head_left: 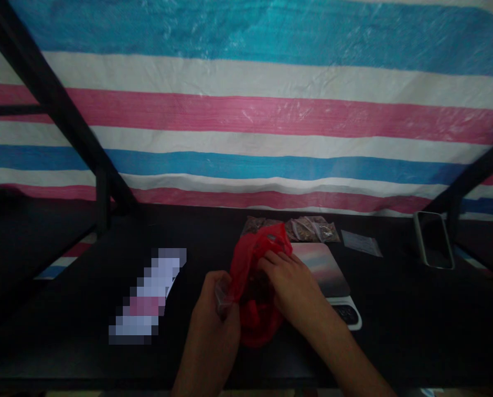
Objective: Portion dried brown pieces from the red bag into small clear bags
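A red plastic bag (258, 328) with dark contents inside its open mouth is between my hands, in front of the scale. My left hand (214, 325) is closed at the bag's left edge, with a small clear plastic bag (223, 295) pinched by the thumb. Curled over the right side of the mouth, my right hand (294, 284) grips the red bag; its thumb and fingertips are partly hidden. Just right of the bag lies a kitchen scale (323, 270) with a shiny metal plate and a dark display, partly covered by my right hand and forearm.
Several small clear bags of dried brownish pieces (310, 229) line the back, beside a flat clear bag (361, 242). A phone (434, 240) leans at the far right. A blurred-out pale strip (147, 298) lies left on the black table (85, 358). Striped sheeting (246, 116) hangs behind.
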Demonstrator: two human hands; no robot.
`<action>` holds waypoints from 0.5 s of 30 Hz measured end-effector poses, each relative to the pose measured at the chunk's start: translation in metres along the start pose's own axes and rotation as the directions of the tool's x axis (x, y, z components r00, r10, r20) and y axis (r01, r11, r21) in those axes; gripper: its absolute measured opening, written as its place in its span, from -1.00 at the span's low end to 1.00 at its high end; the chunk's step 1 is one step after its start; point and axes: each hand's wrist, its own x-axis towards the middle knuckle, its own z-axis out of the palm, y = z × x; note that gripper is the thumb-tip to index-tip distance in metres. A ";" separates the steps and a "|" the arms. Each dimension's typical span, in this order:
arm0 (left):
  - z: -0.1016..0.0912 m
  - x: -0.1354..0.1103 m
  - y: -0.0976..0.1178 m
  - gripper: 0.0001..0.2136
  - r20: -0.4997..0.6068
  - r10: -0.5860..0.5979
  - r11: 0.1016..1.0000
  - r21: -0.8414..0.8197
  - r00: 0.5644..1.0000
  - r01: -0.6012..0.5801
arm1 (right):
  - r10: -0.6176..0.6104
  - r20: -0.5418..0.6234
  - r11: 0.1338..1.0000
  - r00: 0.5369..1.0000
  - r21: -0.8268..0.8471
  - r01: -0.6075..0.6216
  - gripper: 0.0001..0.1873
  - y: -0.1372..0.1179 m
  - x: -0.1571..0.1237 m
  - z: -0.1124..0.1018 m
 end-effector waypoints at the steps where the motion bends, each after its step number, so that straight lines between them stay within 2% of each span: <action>1: 0.001 -0.001 0.001 -0.73 0.028 -0.017 1.000 0.005 0.999 0.016 | -0.003 0.006 1.000 1.000 0.003 0.003 -0.54 0.000 0.001 0.000; 3: 0.002 -0.002 0.002 -0.73 0.068 -0.044 0.999 -0.006 0.997 0.045 | -0.017 0.015 1.000 1.000 0.016 0.017 -0.53 0.001 0.001 0.001; 6: 0.004 -0.001 0.003 -0.74 0.059 -0.087 0.992 -0.088 0.994 0.092 | -0.054 0.004 0.997 0.999 0.048 0.053 -0.51 0.003 0.001 0.003; 9: 0.004 0.003 0.002 -0.70 0.023 -0.205 0.951 -0.230 0.978 0.205 | -0.096 -0.009 0.991 0.995 0.091 0.096 -0.49 0.006 0.000 0.004; 12: 0.003 0.008 0.001 -0.58 -0.008 -0.339 0.876 -0.367 0.941 0.313 | -0.131 -0.023 0.980 0.991 0.148 0.133 -0.49 0.007 -0.002 0.004; 15: 0.000 0.014 0.000 -0.55 -0.074 -0.343 0.879 -0.378 0.936 0.292 | -0.138 -0.032 0.959 0.990 0.246 0.141 -0.54 0.007 -0.003 0.005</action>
